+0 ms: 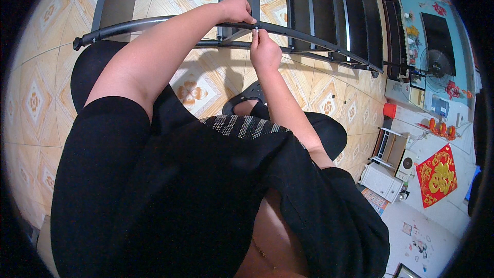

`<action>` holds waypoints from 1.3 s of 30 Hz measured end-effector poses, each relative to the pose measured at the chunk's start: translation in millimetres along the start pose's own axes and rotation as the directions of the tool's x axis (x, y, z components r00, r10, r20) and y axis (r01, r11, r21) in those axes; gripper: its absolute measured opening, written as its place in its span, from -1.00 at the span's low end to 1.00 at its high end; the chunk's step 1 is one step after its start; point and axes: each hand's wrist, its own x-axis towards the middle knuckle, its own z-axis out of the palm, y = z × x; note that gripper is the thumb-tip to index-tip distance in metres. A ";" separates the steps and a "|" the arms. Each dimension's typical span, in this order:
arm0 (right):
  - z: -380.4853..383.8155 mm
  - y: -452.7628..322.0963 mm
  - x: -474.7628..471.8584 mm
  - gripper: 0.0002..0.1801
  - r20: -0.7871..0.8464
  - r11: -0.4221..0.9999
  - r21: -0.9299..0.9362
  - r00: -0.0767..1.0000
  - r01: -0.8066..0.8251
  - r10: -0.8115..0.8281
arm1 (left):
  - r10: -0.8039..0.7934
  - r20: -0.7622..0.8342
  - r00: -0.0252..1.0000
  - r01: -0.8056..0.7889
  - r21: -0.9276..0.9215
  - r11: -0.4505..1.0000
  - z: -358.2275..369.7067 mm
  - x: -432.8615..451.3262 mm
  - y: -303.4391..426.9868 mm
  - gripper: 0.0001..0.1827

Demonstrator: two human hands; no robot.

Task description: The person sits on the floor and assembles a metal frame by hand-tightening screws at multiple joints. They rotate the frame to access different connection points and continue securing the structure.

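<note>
A curved black metal tube [301, 38] of a rack-like frame runs across in front of me. My left hand [236, 10] is on its far side, fingertips touching the tube by a crossbar joint; whether they pinch something is hidden. Just on the near side, my right hand [266, 51] has thumb and finger closed around a small silvery bolt or screw [256, 28], its end against the tube. Black shelf panels [320, 7] with grey edges lie beyond, joined to the frame. A second black tube [208, 43] runs lower, nearly alongside.
Patterned floor tiles [190, 89] lie beneath, with a dark clog [247, 94] on my foot. Two small dark pieces [333, 96] are on the floor. Toward the right wall stand a red bucket [389, 111], a white cabinet [380, 181] and a fan [438, 65].
</note>
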 end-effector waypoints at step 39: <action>6.4 -12.5 5.7 -0.60 0.566 0.231 0.719 0.745 -0.655 0.351 | 0.056 0.002 0.998 -0.056 0.104 0.993 -0.4 3.0 -0.5 -0.58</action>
